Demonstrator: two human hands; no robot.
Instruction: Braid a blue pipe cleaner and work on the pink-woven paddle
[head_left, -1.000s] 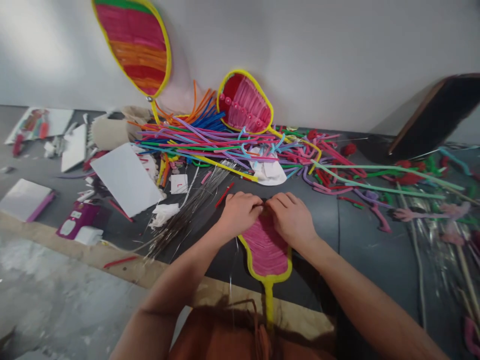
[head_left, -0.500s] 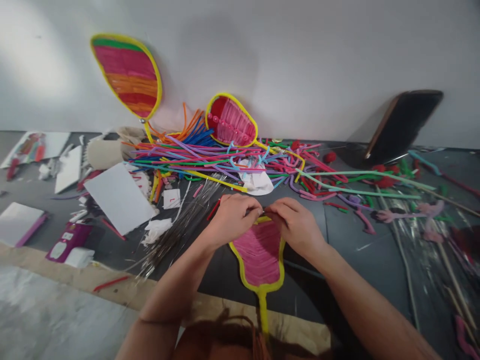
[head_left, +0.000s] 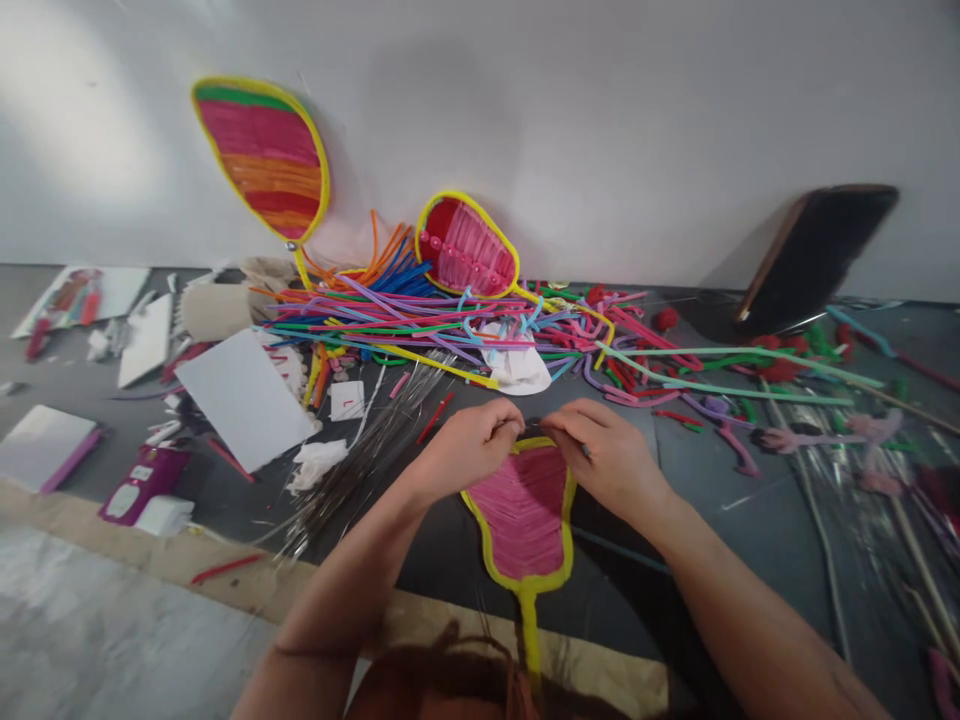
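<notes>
A pink panel (head_left: 529,520) with a yellow fuzzy border and a yellow stem (head_left: 529,630) lies in front of me, its stem pointing toward my body. Above its top left corner, my left hand (head_left: 476,445) is closed in a pinch. My right hand (head_left: 604,450) pinches at the top right corner, partly covering the border. A faint thin strand seems to run between the fingertips of both hands; it is too fine to name. A short red pipe cleaner (head_left: 435,418) lies just left of my left hand.
Behind my hands spreads a heap of coloured pipe cleaners (head_left: 375,318). Two similar yellow-edged paddles, one striped (head_left: 262,155) and one pink-red (head_left: 469,248), lean on the wall. A phone (head_left: 817,255) stands at right. Thin wires (head_left: 337,490), white card (head_left: 244,400) and a purple box (head_left: 145,485) lie left.
My hands have drawn slightly apart, the right one shifting to the right, and more of the panel's top edge shows. The whole view has shifted a little.
</notes>
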